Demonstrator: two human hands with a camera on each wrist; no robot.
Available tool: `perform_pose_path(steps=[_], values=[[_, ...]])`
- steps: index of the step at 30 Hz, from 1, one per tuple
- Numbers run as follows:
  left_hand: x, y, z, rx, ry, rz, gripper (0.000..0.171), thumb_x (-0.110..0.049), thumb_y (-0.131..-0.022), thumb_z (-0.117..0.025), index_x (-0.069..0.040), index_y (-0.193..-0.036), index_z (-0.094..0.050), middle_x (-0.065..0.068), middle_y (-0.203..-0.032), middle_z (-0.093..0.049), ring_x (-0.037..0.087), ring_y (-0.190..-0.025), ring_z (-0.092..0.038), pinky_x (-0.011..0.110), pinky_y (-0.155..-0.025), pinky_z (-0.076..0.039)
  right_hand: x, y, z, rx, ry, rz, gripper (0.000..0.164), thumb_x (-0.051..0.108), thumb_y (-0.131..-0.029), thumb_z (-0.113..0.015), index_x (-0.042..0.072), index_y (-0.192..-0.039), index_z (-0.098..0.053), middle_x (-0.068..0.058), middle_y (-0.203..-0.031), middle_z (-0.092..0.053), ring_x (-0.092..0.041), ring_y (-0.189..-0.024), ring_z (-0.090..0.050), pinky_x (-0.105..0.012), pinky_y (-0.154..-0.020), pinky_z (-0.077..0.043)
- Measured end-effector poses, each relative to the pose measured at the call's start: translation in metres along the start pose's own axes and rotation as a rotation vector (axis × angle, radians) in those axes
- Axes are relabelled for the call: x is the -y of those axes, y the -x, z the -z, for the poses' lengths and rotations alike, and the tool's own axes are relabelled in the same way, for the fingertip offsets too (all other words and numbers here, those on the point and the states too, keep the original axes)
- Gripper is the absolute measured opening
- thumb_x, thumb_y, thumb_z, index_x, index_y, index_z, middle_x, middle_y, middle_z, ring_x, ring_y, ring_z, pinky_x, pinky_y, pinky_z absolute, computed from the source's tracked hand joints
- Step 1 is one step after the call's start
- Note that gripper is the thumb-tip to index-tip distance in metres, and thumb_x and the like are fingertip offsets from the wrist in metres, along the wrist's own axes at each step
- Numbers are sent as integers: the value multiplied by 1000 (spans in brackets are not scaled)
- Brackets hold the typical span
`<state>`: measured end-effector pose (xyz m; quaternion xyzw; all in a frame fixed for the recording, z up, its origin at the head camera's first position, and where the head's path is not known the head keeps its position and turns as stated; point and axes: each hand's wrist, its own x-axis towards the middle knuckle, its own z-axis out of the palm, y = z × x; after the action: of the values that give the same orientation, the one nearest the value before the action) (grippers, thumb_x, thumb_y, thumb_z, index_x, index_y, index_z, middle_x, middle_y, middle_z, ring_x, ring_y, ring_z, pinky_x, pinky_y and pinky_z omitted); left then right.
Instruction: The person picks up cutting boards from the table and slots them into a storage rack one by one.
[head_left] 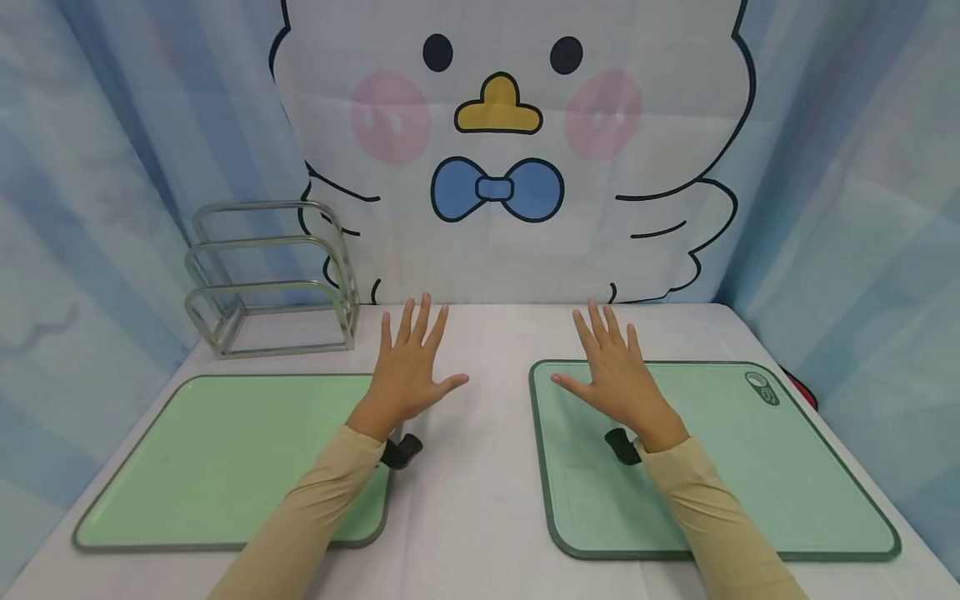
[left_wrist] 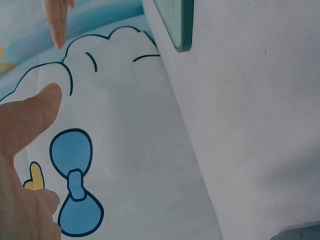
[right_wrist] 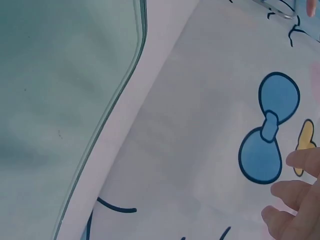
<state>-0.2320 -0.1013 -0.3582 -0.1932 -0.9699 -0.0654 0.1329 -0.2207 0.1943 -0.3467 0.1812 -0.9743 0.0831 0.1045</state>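
My left hand (head_left: 408, 371) is held up with fingers spread and nothing in it, above the right edge of a light green cutting board (head_left: 225, 458). The right hand (head_left: 618, 375) is likewise raised and spread, over the left part of a second green cutting board (head_left: 720, 483) that has a darker rim. Part of the left hand (left_wrist: 25, 145), thumb included, shows in the left wrist view. In the right wrist view, fingertips of the right hand (right_wrist: 295, 200) come in at the lower right, holding nothing.
A metal wire rack (head_left: 273, 333) stands at the back left of the white table (head_left: 472, 500). Behind hangs a curtain (head_left: 495, 258) printed with a cartoon bird wearing a blue bow tie. A small red and black object (head_left: 804, 390) peeks out beyond the right board.
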Motion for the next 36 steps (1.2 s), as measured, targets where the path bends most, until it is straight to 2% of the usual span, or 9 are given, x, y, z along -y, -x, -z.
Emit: perform_pose_path(steps=[10,20,25,36], values=[[-2,1,2,6,-2,3,96,-61,-86,-53,-11,-152,-6,13,-159,4,34,-147,4,60,-115,3,2,-2,1,-5,-18,-2,95,52,-86,-60,2,-151,-11,-21,-157,-3,-39,-146,1,-65,-112,-6],[3,2,0,-23,-26,16,96,-62,-86,-52,-11,-152,-5,15,-159,3,34,-147,3,60,-115,2,9,-7,2,-14,-8,-3,94,52,-87,-58,3,-151,-11,-20,-158,-2,-39,-146,-1,-63,-113,-6],[9,2,-2,-35,-26,34,96,-62,-86,-52,-11,-152,-5,15,-159,5,34,-147,3,61,-115,-1,13,-11,2,-15,-8,-4,94,54,-87,-57,3,-151,-11,-20,-158,-2,-39,-146,-1,-63,-113,-5],[34,6,-5,-24,-5,71,96,-59,-87,-54,-10,-152,-3,17,-159,7,33,-146,10,61,-114,4,29,-26,-3,-26,20,-7,94,58,-87,-53,4,-151,-10,-19,-158,-4,-37,-146,-3,-63,-113,-11]])
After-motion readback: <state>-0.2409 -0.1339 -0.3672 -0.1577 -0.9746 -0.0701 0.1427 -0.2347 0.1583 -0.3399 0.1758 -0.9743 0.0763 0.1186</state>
